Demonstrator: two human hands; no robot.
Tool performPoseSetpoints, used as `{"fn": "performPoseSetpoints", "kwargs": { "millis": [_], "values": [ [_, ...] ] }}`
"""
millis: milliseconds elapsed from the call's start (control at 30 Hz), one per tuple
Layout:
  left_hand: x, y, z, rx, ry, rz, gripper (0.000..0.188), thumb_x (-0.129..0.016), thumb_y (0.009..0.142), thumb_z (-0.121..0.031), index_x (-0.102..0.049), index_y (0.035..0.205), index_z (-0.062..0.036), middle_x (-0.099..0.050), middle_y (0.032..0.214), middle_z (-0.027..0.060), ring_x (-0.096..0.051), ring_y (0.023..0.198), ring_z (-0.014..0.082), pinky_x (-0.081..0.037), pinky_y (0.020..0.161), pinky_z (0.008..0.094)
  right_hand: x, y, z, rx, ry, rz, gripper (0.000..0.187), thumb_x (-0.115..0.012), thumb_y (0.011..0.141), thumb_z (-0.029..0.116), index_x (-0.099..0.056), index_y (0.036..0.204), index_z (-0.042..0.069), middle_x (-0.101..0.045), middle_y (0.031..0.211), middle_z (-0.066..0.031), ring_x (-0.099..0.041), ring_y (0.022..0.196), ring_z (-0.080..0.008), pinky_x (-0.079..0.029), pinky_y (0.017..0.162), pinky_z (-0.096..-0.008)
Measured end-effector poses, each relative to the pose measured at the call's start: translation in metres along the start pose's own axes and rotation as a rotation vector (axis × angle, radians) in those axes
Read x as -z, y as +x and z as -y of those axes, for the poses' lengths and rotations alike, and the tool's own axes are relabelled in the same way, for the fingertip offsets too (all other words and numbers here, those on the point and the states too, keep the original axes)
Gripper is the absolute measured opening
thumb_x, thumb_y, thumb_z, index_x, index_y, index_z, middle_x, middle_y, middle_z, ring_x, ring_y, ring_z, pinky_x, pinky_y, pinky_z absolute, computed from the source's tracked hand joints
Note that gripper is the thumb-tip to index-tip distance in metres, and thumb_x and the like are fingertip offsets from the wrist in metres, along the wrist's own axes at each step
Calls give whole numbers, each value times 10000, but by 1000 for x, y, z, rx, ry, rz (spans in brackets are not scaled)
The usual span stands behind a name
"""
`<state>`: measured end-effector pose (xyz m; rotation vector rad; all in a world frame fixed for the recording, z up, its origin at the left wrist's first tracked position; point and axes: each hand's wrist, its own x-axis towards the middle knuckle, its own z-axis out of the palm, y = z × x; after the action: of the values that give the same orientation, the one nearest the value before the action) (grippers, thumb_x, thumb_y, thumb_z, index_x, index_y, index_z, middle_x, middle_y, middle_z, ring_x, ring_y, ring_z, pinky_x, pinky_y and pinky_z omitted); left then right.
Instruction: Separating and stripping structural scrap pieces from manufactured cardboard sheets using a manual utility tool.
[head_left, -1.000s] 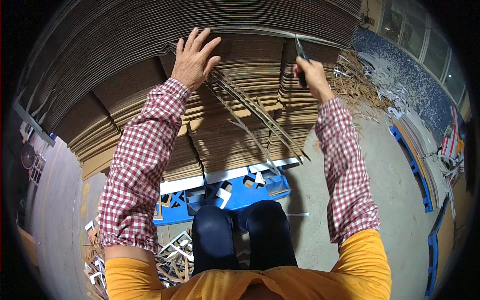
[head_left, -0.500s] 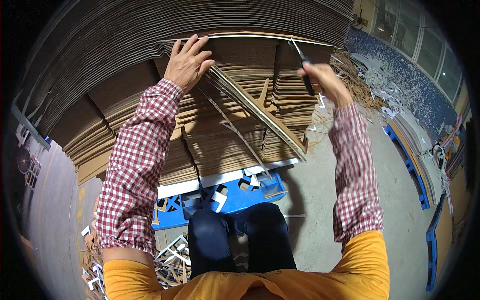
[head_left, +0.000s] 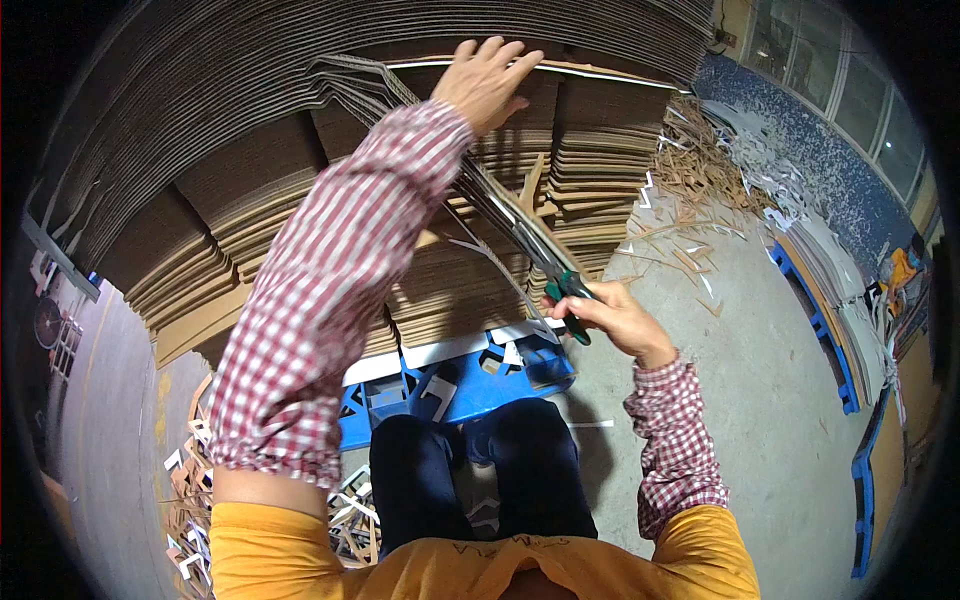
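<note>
My left hand (head_left: 486, 84) lies spread over the white-edged top sheet of a cardboard stack (head_left: 610, 105), fingers apart and pointing away from me. My right hand (head_left: 615, 318) is closed around the green-and-black handle of a slim metal tool (head_left: 570, 290). Its silver front part points up and left, along a bundle of bent cardboard strips (head_left: 500, 205) that slants down across the stack's face. Whether the tool is a knife or pliers I cannot tell. Several thick layers of corrugated sheets (head_left: 420, 20) rise beyond my hands.
Under the stack sits a blue plastic pallet (head_left: 470, 402), just before my knees. Cardboard scraps lie on the floor at lower left (head_left: 350, 515) and in a pile at the right (head_left: 690, 160). Flat sheets (head_left: 825, 300) rest on another pallet by the blue wall.
My left hand has slid right along the sheet's edge. My right hand has come down and left with the tool, from the stack's top edge to the lower end of the slanting strips.
</note>
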<state>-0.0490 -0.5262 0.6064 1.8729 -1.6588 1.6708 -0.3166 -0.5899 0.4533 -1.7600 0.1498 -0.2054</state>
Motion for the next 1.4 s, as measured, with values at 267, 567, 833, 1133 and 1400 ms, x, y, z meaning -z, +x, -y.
{"fn": "performPoseSetpoints", "kwargs": {
  "millis": [267, 567, 833, 1133, 1400],
  "values": [
    [-28, 37, -3, 112, 44, 279, 206, -529, 848, -107, -558, 1052, -101, -574, 884, 85, -573, 808, 208, -441, 704, 339, 69, 10, 79, 320, -255, -330, 316, -584, 850, 328, -666, 913, 29, -582, 763, 14, -487, 646, -58, -374, 562, -222],
    [27, -113, 13, -252, -192, 940, 148, -608, 792, -188, -668, 846, -63, -631, 860, 123, -595, 863, 211, -513, 713, 363, 127, 135, 131, 68, -295, -461, 386, -504, 891, 397, -615, 891, 27, -535, 738, -11, -489, 655, -110, -419, 559, -282],
    [42, -51, 33, 4, -160, -108, 406, -466, 899, -374, -467, 1239, -153, -461, 1262, 129, -449, 1151, 295, -321, 1006, 463, 82, 117, 60, 344, -109, -516, 259, -537, 871, 262, -577, 759, 32, -558, 643, -16, -515, 558, -100, -397, 523, -235],
    [26, -66, 45, -80, 96, 395, 315, -451, 911, -355, -662, 933, -123, -604, 776, 13, -496, 788, 165, -340, 847, 341, 91, 47, 71, 274, -262, -149, 340, -568, 847, 364, -672, 885, 42, -625, 789, -42, -537, 712, -124, -437, 672, -322],
    [19, -63, 44, 56, -174, 149, 425, -502, 884, -374, -479, 1235, -137, -421, 1292, 136, -335, 1253, 310, -274, 1053, 464, 114, 161, 126, 204, -92, -477, 315, -515, 890, 329, -579, 782, 40, -578, 729, -31, -550, 658, -145, -428, 580, -314]
  ]
}}
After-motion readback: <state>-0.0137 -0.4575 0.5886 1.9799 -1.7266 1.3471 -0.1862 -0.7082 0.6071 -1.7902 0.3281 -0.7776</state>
